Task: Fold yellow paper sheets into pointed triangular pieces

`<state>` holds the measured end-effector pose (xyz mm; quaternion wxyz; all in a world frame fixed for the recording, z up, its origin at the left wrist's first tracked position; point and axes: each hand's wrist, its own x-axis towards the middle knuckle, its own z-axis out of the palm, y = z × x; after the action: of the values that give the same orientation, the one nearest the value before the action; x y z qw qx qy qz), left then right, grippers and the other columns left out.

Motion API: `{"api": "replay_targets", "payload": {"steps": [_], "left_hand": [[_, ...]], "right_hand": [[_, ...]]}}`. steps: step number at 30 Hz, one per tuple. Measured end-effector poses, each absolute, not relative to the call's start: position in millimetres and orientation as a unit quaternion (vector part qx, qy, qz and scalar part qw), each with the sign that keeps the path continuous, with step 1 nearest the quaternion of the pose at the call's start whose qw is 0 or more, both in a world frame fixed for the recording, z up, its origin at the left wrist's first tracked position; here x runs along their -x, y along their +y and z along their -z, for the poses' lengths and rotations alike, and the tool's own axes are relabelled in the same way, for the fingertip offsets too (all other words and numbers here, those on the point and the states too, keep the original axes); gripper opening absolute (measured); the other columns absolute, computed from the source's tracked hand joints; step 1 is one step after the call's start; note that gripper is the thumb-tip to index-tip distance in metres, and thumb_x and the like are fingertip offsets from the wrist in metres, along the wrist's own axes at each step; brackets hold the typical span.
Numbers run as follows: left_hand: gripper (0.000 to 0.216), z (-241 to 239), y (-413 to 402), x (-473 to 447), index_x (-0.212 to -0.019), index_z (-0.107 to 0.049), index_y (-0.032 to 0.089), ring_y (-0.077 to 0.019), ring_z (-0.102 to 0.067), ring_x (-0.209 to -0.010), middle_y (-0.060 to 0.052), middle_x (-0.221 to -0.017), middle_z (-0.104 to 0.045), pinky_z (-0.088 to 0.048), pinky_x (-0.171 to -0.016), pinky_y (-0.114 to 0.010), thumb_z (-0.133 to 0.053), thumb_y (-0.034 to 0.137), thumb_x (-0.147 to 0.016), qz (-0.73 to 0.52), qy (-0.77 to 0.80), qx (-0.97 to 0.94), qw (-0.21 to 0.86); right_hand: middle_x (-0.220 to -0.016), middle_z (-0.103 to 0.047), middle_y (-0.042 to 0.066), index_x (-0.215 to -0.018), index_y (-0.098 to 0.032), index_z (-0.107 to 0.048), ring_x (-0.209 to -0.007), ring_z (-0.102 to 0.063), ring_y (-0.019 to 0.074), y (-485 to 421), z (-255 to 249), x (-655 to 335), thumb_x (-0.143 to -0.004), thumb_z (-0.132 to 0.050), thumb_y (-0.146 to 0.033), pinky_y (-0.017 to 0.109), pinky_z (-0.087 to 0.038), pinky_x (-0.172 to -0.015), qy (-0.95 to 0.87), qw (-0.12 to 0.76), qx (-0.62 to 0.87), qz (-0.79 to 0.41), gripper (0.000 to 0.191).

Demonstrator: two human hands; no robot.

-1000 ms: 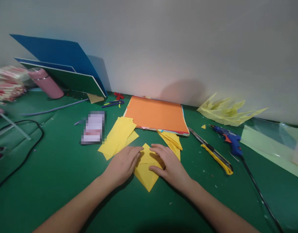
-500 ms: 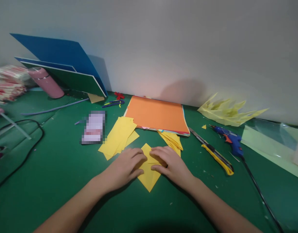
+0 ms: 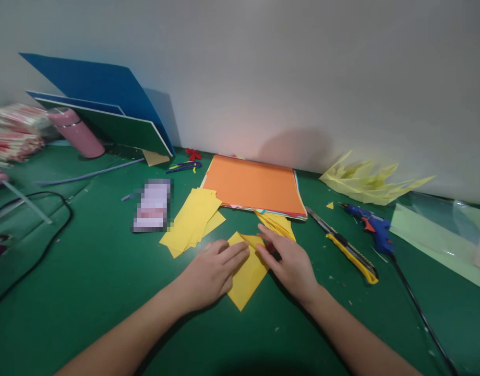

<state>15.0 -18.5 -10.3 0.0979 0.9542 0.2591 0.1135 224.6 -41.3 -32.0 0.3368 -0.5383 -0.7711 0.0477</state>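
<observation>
A folded sheet of yellow paper (image 3: 246, 282) lies on the green tabletop with one corner pointing towards me. My left hand (image 3: 211, 271) rests on its left side, fingers together and pressing it down near the fold. At the upper right, the paper has a flap lifted off the table. My right hand (image 3: 289, 263) has this flap between thumb and fingers. Just behind are two piles of yellow paper pieces, one at the left (image 3: 193, 219) and a folded one at the right (image 3: 279, 224).
Behind lies a stack of coloured sheets, orange on top (image 3: 251, 183). A utility knife (image 3: 347, 253) and a blue glue gun (image 3: 371, 224) with its cord are at the right, near a yellow paper leaf shape (image 3: 373, 183). A phone (image 3: 153, 206) and a pink bottle (image 3: 78, 133) stand left.
My right hand has moved slightly right and raised the paper's upper right flap. My left fingers have slid rightward across the paper towards the fold.
</observation>
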Motion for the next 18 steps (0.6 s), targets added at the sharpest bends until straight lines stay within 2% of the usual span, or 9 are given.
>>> {"api": "replay_targets", "payload": {"steps": [4, 11, 15, 18], "left_hand": [[0.047, 11.2, -17.6, -15.7, -0.125, -0.049, 0.015, -0.0256, -0.052, -0.099, -0.008, -0.13, -0.055, -0.046, -0.086, -0.043, -0.041, 0.005, -0.08, -0.098, 0.272, -0.952, 0.099], [0.025, 11.6, -15.0, -20.4, -0.109, -0.055, 0.016, -0.0236, -0.054, -0.109, -0.009, -0.11, -0.062, -0.045, -0.095, -0.043, -0.04, 0.015, -0.089, -0.159, 0.257, -0.946, 0.118], [0.022, 14.4, -15.5, -19.8, -0.11, -0.052, 0.016, -0.0251, -0.053, -0.11, -0.011, -0.11, -0.059, -0.047, -0.095, -0.044, -0.042, 0.016, -0.089, -0.155, 0.262, -0.947, 0.106], [0.02, 16.3, -16.7, -19.7, -0.108, -0.051, 0.015, -0.026, -0.053, -0.11, -0.012, -0.115, -0.056, -0.047, -0.094, -0.045, -0.043, 0.015, -0.089, -0.142, 0.27, -0.948, 0.092]], "right_hand": [[-0.072, -0.065, 0.004, -0.123, -0.018, -0.056, -0.068, -0.062, 0.0201, -37.4, 33.3, -225.3, -0.094, -0.04, -0.025, 0.033, -0.052, -0.065, -0.767, 0.338, 0.544, -0.04, 0.034], [-0.075, -0.065, 0.005, -0.118, -0.018, -0.057, -0.069, -0.062, 0.0204, -35.9, 37.1, -226.0, -0.092, -0.041, -0.024, 0.034, -0.052, -0.066, -0.764, 0.339, 0.544, -0.079, 0.032], [-0.085, -0.068, 0.006, -0.106, -0.021, -0.061, -0.08, -0.063, 0.0215, -36.9, 36.0, -225.5, -0.092, -0.043, -0.022, 0.036, -0.052, -0.073, -0.765, 0.348, 0.537, -0.078, 0.024], [-0.087, -0.067, 0.007, -0.098, -0.021, -0.064, -0.082, -0.062, 0.0207, -37.0, 35.2, -226.1, -0.092, -0.042, -0.017, 0.034, -0.052, -0.073, -0.784, 0.351, 0.507, -0.065, 0.023]]}}
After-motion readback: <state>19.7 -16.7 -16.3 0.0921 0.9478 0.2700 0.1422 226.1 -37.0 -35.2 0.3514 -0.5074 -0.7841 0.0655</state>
